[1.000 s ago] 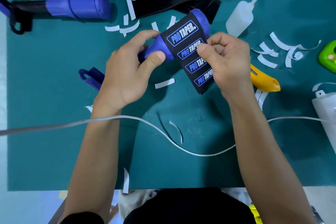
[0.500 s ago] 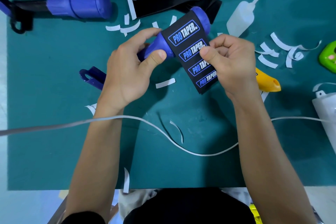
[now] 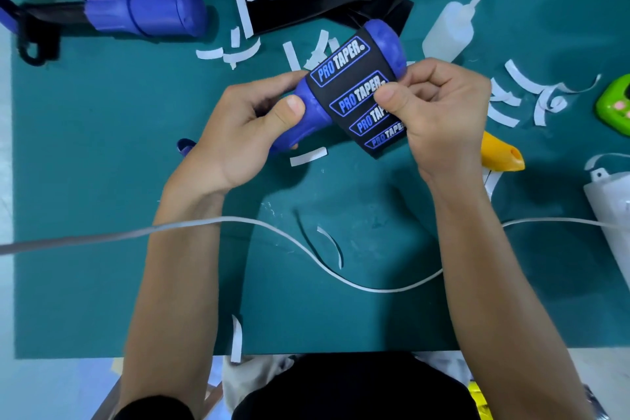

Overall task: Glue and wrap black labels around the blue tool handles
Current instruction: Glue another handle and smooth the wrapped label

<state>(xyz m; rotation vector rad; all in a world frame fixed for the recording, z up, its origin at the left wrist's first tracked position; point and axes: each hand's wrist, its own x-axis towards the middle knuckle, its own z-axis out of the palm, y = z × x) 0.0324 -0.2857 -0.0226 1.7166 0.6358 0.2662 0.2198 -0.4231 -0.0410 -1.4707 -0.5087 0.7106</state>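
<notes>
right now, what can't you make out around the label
Head view, black label: its right edge is under the right hand; any glue beneath is hidden.
Head view, blue handle: lower end covered by the left hand.
Head view, yellow tool: mostly behind the right hand.
Head view, white container: cut off by the right edge.

The left hand (image 3: pixel 235 133) grips the narrow end of a blue handle (image 3: pixel 383 44) held over a green mat (image 3: pixel 102 181). The right hand (image 3: pixel 439 116) pinches a black label (image 3: pixel 347 92) printed "PRO TAPER" that lies against the handle. More blue handles (image 3: pixel 146 10), a glue bottle (image 3: pixel 448 29), a yellow knife (image 3: pixel 499 155) and white strips (image 3: pixel 511 78) lie around.
</notes>
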